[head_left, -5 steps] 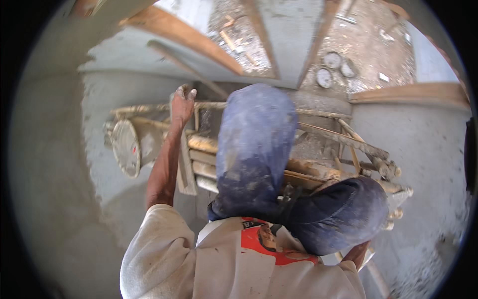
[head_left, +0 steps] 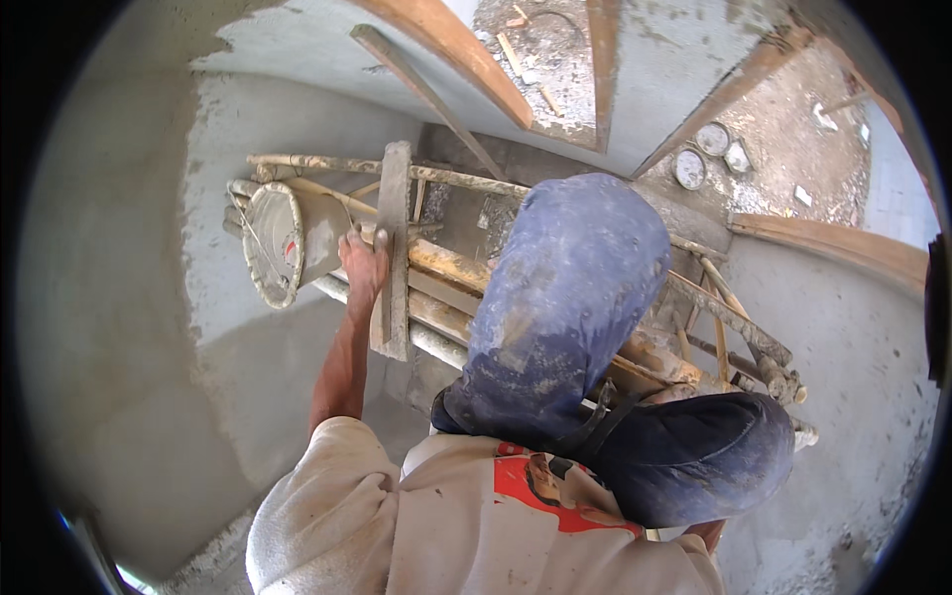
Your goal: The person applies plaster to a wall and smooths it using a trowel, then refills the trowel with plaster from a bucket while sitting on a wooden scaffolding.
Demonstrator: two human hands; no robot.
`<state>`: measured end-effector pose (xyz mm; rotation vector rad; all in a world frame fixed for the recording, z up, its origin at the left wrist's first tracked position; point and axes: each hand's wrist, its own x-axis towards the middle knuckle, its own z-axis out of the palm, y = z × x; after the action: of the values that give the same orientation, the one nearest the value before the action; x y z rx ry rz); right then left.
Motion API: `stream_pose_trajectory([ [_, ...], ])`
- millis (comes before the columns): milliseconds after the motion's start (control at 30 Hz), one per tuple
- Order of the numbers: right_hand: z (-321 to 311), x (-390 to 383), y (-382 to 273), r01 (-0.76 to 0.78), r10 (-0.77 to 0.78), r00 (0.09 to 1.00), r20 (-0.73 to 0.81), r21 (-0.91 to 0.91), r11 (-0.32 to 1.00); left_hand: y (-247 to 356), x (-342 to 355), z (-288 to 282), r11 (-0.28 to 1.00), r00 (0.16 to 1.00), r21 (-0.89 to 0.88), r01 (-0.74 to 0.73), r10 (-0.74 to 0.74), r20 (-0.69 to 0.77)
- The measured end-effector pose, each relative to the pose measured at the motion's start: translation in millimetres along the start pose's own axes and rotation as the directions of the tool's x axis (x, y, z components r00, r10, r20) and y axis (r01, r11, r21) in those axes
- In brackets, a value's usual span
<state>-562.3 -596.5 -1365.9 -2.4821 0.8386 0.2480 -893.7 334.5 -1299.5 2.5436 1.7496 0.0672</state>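
Note:
My left hand [head_left: 365, 262] reaches over the bamboo and timber platform, between a bucket and a long flat board. Its fingers are curled against the edge of the mortar-caked board [head_left: 397, 203]; what they hold, if anything, is hidden. On the hand's left is the grey bucket [head_left: 319, 233], its rim crusted and a thin wire handle across its mouth. A thin strip runs along the board's near side. Of my right hand only a patch of skin [head_left: 706, 535] shows below my bent knee, and its fingers are hidden.
Bamboo poles [head_left: 451, 178] and planks [head_left: 436, 314] form the scaffold under me. A slanting wooden strip [head_left: 421, 91] leans near the far wall. Plastered grey walls [head_left: 833, 347] stand close on both sides. Beyond the wooden-framed openings, several round containers [head_left: 691, 170] sit on rubble-strewn ground.
My left hand has come back toward me, down alongside the board and closer to the bucket. The whole view has shifted, with the bucket and platform now higher in it.

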Motion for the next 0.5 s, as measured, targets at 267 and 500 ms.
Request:
stream_pose_trajectory([
  [267, -14.0, -16.2, -36.5, -0.011, 0.006, 0.997, 0.072, 0.068, 0.998, -24.4, -76.7, 39.4, 0.986, 0.910, 0.083, 0.142, -0.163, 0.381],
  [500, -38.0, -20.7, -50.5, 0.031, -0.056, 0.964, -0.260, -0.098, 0.995, -13.1, -68.5, 5.1, 0.960, 0.940, -0.061, -0.273, 0.280, 0.196],
])
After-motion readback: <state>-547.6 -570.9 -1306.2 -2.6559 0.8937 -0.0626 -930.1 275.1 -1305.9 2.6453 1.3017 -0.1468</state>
